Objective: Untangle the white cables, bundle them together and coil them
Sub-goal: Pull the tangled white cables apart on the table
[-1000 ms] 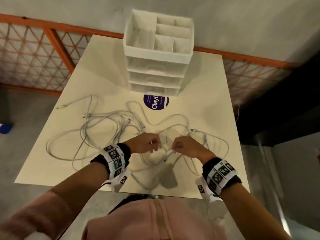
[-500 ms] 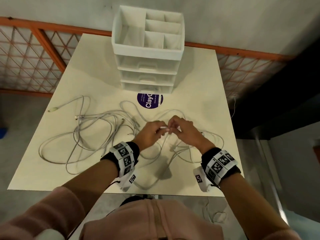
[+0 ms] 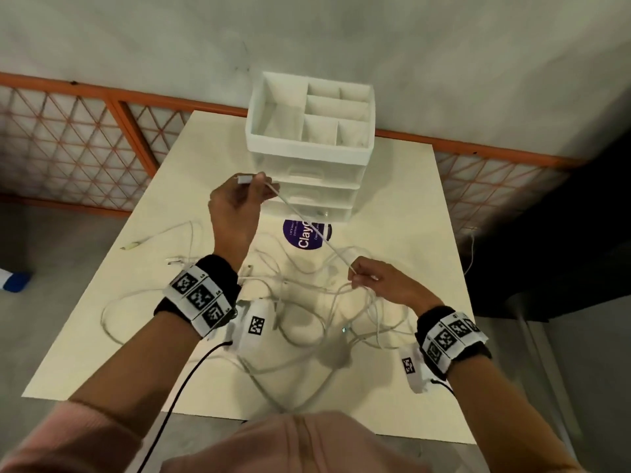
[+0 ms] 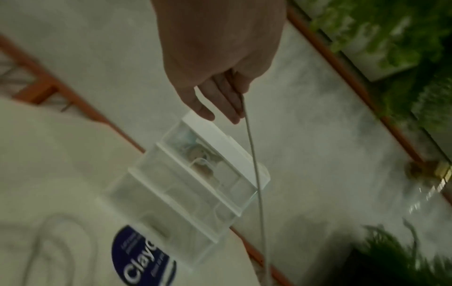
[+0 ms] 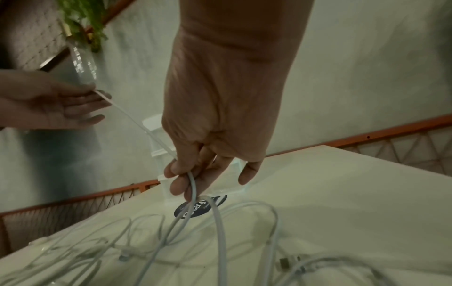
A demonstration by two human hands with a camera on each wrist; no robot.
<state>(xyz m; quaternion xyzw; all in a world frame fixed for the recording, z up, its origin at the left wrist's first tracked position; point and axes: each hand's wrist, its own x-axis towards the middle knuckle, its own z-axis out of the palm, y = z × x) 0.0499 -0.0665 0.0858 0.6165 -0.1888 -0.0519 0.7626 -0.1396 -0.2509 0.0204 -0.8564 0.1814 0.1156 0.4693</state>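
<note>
Several white cables (image 3: 307, 295) lie tangled on the cream table (image 3: 403, 233). My left hand (image 3: 239, 203) is raised above the table in front of the drawer unit and pinches one cable's plug end (image 3: 244, 179). That cable (image 3: 300, 220) runs taut down to my right hand (image 3: 368, 278), which pinches it just above the tangle. In the right wrist view the right hand's fingers (image 5: 188, 178) curl round the cable (image 5: 193, 185), with loops (image 5: 244, 232) hanging below. The left wrist view shows the cable (image 4: 254, 164) leaving the left hand (image 4: 220, 92).
A white drawer unit (image 3: 307, 155) with an open divided top stands at the table's back centre. A purple round sticker (image 3: 305, 233) lies before it. An orange mesh fence (image 3: 85, 138) runs behind the table. Loose cable ends (image 3: 136, 244) lie at the left.
My left hand has lifted up and away from the right, pulling a plug end free of the tangle. The right hand stayed low, holding the same cable, now stretched between them.
</note>
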